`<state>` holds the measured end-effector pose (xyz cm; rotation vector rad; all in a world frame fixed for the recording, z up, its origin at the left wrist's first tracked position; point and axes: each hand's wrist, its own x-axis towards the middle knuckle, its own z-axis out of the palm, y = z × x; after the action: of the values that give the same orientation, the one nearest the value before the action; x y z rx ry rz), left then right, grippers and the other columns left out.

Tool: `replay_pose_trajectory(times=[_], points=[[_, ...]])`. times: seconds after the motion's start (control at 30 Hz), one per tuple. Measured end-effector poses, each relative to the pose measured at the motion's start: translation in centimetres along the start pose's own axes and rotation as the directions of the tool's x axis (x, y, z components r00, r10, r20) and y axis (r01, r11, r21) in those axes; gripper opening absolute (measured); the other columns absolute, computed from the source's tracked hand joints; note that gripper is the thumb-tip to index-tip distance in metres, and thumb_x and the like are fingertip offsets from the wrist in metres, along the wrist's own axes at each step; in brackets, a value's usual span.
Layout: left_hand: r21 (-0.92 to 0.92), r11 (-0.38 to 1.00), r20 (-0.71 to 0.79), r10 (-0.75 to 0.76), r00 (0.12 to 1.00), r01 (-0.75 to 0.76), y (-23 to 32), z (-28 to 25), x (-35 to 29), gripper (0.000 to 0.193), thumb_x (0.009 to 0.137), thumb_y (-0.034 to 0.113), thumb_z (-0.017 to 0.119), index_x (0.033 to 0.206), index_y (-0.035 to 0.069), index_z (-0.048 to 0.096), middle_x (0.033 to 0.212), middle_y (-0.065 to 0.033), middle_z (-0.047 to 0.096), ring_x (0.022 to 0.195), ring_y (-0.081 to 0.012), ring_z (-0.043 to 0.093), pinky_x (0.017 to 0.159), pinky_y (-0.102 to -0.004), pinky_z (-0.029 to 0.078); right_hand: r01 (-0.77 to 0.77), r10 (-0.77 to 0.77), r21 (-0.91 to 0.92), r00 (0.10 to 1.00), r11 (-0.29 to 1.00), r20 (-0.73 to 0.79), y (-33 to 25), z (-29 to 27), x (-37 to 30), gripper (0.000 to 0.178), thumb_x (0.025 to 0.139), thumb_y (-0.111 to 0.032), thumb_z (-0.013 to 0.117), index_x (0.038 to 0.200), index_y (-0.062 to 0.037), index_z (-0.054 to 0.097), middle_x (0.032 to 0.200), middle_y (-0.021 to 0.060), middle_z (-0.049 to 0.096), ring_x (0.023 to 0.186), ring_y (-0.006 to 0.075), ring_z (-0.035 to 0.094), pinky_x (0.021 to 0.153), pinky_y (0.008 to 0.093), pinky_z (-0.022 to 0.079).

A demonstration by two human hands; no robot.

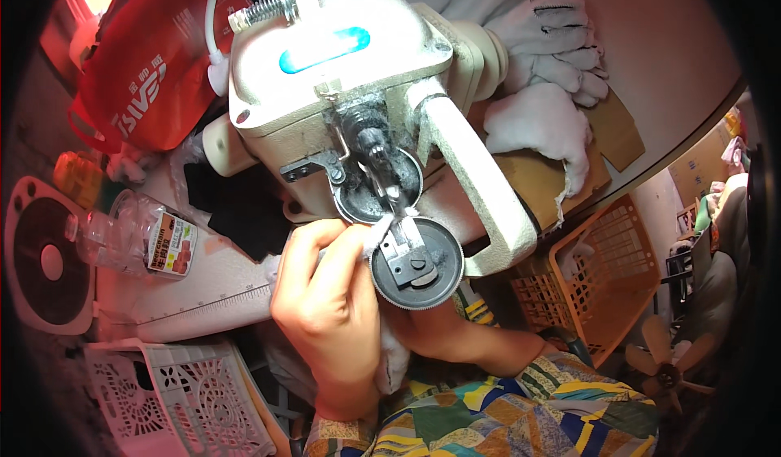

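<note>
A cream fur sewing machine (342, 58) stands before me, its two dark round feed discs almost meeting under the needle area. My left hand (325, 294) is beside the lower disc (446, 253). Its thumb and fingers pinch the edge of a piece of white fuzzy fabric (392, 361), and a bit of that edge reaches the gap between the discs. More of the fabric hangs below, behind my left wrist. My right hand (427, 331) is under and behind the lower disc. Its fingers are hidden, so I cannot see what they hold.
White gloves (561, 42) are heaped behind the machine, over brown cardboard (614, 127). A red bag (154, 74), a clear plastic jar (154, 233) and black cloth (236, 205) lie left. A white basket (179, 400) and an orange crate (610, 270) stand below the table.
</note>
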<state>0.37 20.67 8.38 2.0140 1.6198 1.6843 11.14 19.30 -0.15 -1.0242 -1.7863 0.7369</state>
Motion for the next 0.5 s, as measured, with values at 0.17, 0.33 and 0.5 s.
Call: replay_pose_trajectory(times=[0.17, 0.33, 0.5], points=[[0.035, 0.999, -0.075, 0.023, 0.997, -0.021, -0.6, 0.8, -1.4, 0.023, 0.07, -0.014, 0.061, 0.088, 0.0, 0.064, 0.091, -0.0163, 0.063, 0.08, -0.0305, 0.065, 0.07, -0.036, 0.053, 0.063, -0.066, -0.138, 0.998, 0.988, -0.02, 0.7, 0.2, -0.4, 0.039, 0.079, -0.014, 0.064, 0.117, -0.0042, 0.058, 0.113, 0.0185, 0.06, 0.101, 0.037, 0.06, 0.081, 0.0425, 0.051], [0.139, 0.954, -0.041, 0.275, 0.961, -0.267, -2.6, 1.1, -2.5, 0.025, 0.074, -0.017, 0.057, 0.095, -0.002, 0.056, 0.107, -0.0226, 0.061, 0.086, -0.0371, 0.066, 0.075, -0.0383, 0.055, 0.084, -0.119, -0.344, 0.989, 0.935, -0.082, 0.3, 0.3, -0.4, 0.031, 0.076, -0.012, 0.064, 0.107, -0.0068, 0.063, 0.101, 0.0168, 0.065, 0.087, 0.0359, 0.064, 0.071, 0.0428, 0.053], [0.161, 0.981, 0.094, 0.093, 0.991, -0.107, -2.0, 0.9, -2.9, 0.025, 0.073, -0.003, 0.061, 0.096, -0.009, 0.062, 0.107, -0.0232, 0.056, 0.095, -0.0344, 0.059, 0.084, -0.0384, 0.048, 0.096, -0.166, -0.409, 0.976, 0.907, -0.138, -0.1, 0.5, -0.3, 0.031, 0.073, -0.013, 0.066, 0.104, -0.0091, 0.065, 0.099, 0.0128, 0.066, 0.085, 0.0325, 0.065, 0.067, 0.0408, 0.053]])
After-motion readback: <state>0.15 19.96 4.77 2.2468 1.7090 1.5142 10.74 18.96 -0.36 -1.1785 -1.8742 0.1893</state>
